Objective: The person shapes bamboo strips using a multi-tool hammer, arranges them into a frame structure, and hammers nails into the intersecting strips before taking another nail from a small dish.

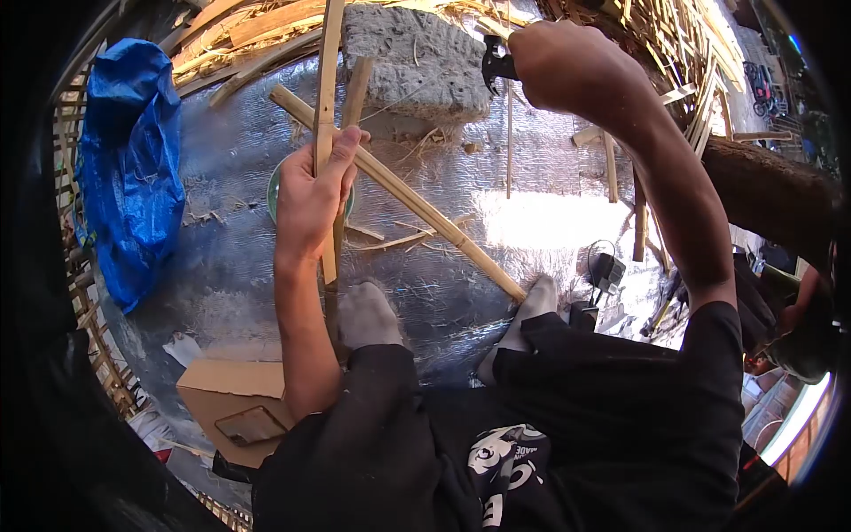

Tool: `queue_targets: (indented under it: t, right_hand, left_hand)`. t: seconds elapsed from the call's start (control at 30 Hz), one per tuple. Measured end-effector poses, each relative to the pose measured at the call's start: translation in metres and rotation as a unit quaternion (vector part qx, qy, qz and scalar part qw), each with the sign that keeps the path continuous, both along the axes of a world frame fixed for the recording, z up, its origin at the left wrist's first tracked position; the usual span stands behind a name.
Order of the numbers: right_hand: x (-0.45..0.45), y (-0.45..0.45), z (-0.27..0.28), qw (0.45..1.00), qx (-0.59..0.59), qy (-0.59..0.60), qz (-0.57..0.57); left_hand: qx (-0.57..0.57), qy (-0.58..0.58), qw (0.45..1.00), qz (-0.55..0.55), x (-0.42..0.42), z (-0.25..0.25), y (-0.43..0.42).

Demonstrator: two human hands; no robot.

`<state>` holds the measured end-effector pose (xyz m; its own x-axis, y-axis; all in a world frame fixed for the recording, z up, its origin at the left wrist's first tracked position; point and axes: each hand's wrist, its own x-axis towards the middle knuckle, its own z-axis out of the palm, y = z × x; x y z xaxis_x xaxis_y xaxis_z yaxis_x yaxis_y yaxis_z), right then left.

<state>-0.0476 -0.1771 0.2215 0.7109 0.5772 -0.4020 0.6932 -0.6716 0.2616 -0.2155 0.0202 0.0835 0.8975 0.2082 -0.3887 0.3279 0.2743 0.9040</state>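
The floor is covered by a silver sheet. The left edge of the work area is occupied by a blue tarpaulin. Beyond the strips, a rough grey block is located, with a wood pile behind it. A cardboard box is positioned near the left forearm. The diagonal strip is crossed with the upright strip at the left hand; its long axis is directed from upper left to lower right, the lower end at the right foot. The upright strip is aligned away from the body. A third strip is tilted slightly rightward behind it. The left hand is clamped around the crossing; which strips are gripped cannot be fully determined. The right hand is closed around the hammer, whose head is held leftward, apart from the strips. A green bowl is partly hidden by the left hand. A phone is supported on the box.
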Motion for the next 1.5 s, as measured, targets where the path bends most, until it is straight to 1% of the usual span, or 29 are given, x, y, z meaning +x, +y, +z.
queue_targets:
  t: [0.07, 0.1, 0.2, 0.23, 0.37, 0.43, 0.5, 0.53, 0.57, 0.6, 0.63, 0.67, 0.7, 0.73, 0.77, 0.8, 0.87, 0.9, 0.93, 1.0, 1.03, 1.07, 1.13, 1.17, 1.2, 1.27, 1.33, 1.43, 1.5]
  right_hand:
    - [0.002, 0.004, 0.018, 0.999, -0.041, -0.003, 0.033]
    - [0.002, 0.007, 0.019, 0.999, -0.035, 0.003, 0.024]
    - [0.008, 0.011, -0.025, 1.0, -0.023, 0.003, 0.017]
    - [0.013, 0.011, -0.024, 0.999, -0.041, 0.021, 0.013]
    - [0.015, 0.007, -0.022, 0.999, -0.033, 0.016, -0.02]
    - [0.02, -0.006, -0.019, 0.997, -0.018, 0.043, -0.059]
    - [0.024, -0.016, -0.02, 0.994, 0.004, 0.059, -0.093]
    - [0.021, -0.025, -0.022, 0.992, 0.017, 0.062, -0.112]
    - [0.021, -0.038, -0.033, 0.983, 0.074, 0.088, -0.144]
    - [0.018, -0.046, -0.04, 0.976, 0.087, 0.094, -0.175]
    - [0.011, -0.039, -0.029, 0.96, 0.076, 0.145, -0.229]
    - [0.005, -0.034, -0.018, 0.937, 0.061, 0.194, -0.284]
    - [0.0, -0.045, -0.025, 0.935, 0.06, 0.199, -0.286]
    - [-0.002, -0.062, -0.035, 0.949, 0.132, 0.134, -0.254]
    - [-0.003, -0.075, -0.044, 0.952, 0.203, 0.069, -0.219]
    - [-0.004, -0.076, -0.04, 0.952, 0.203, 0.071, -0.218]
    - [-0.001, -0.075, -0.016, 0.925, 0.258, 0.073, -0.268]
    - [0.004, -0.075, -0.003, 0.927, 0.239, 0.118, -0.266]
    - [0.004, -0.073, 0.008, 0.927, 0.238, 0.113, -0.268]
    - [-0.001, -0.064, 0.025, 0.949, 0.196, 0.124, -0.211]
    - [-0.01, -0.064, 0.026, 0.944, 0.262, 0.102, -0.171]
    - [-0.017, -0.063, 0.031, 0.946, 0.259, 0.097, -0.171]
    - [-0.028, -0.058, 0.041, 0.952, 0.268, 0.064, -0.132]
    - [-0.032, -0.05, 0.051, 0.952, 0.22, 0.105, -0.186]
    - [-0.033, -0.046, 0.049, 0.953, 0.217, 0.105, -0.184]
    - [-0.029, -0.04, 0.035, 0.962, 0.162, 0.112, -0.19]
    - [-0.026, -0.032, 0.019, 0.963, 0.148, 0.102, -0.2]
    - [-0.019, -0.021, 0.007, 0.975, 0.111, 0.091, -0.167]
    - [-0.016, -0.014, 0.014, 0.98, 0.104, 0.089, -0.145]
  left_hand:
    - [0.008, 0.001, 1.0, -0.006, 0.0, -0.006, 0.002]
    - [0.016, 0.0, 1.0, -0.015, 0.0, -0.009, 0.002]
    - [0.016, 0.002, 1.0, -0.017, 0.003, -0.007, -0.001]
    - [0.013, -0.002, 1.0, -0.019, 0.006, -0.006, -0.003]
    - [0.006, -0.013, 0.999, -0.032, 0.004, -0.004, -0.005]
    - [-0.003, -0.023, 0.999, -0.04, 0.004, -0.006, -0.003]
    - [-0.089, -0.021, 0.995, -0.05, 0.001, -0.012, -0.004]
    - [-0.084, -0.022, 0.996, -0.038, 0.001, -0.015, -0.004]
    - [-0.087, -0.014, 0.995, -0.044, 0.001, -0.016, -0.007]
    - [-0.091, -0.006, 0.994, -0.053, 0.002, -0.019, -0.01]
    - [-0.04, -0.016, 0.998, -0.044, 0.002, -0.024, -0.016]
    - [-0.04, -0.01, 0.998, -0.045, 0.003, -0.027, -0.023]
    - [-0.005, -0.012, 1.0, -0.026, 0.003, -0.029, -0.029]
    - [0.031, -0.015, 0.999, -0.005, 0.004, -0.034, -0.034]
    - [0.069, -0.032, 0.997, -0.012, 0.005, -0.043, -0.037]
    - [0.07, -0.03, 0.997, -0.012, 0.006, -0.041, -0.037]
    - [-0.015, 0.008, 0.998, -0.057, 0.009, -0.029, -0.042]
    - [-0.095, -0.009, 0.995, -0.031, 0.012, -0.024, -0.049]
    - [-0.097, -0.012, 0.995, -0.034, 0.012, -0.022, -0.057]
    - [-0.14, -0.052, 0.987, -0.066, 0.011, -0.021, -0.073]
    - [-0.105, -0.07, 0.988, -0.091, 0.006, -0.024, -0.086]
    - [-0.108, -0.074, 0.987, -0.092, 0.005, -0.026, -0.097]
    - [-0.168, -0.038, 0.98, -0.1, 0.002, -0.027, -0.113]
    - [-0.175, 0.01, 0.98, -0.091, 0.006, -0.028, -0.114]
    - [-0.178, 0.009, 0.98, -0.089, 0.011, -0.038, -0.113]
    - [-0.105, 0.025, 0.987, -0.123, 0.019, -0.067, -0.109]
    - [-0.112, 0.039, 0.985, -0.128, 0.02, -0.063, -0.108]
    - [-0.143, 0.057, 0.981, -0.116, 0.019, -0.055, -0.105]
    - [-0.177, 0.082, 0.974, -0.117, 0.019, -0.048, -0.103]
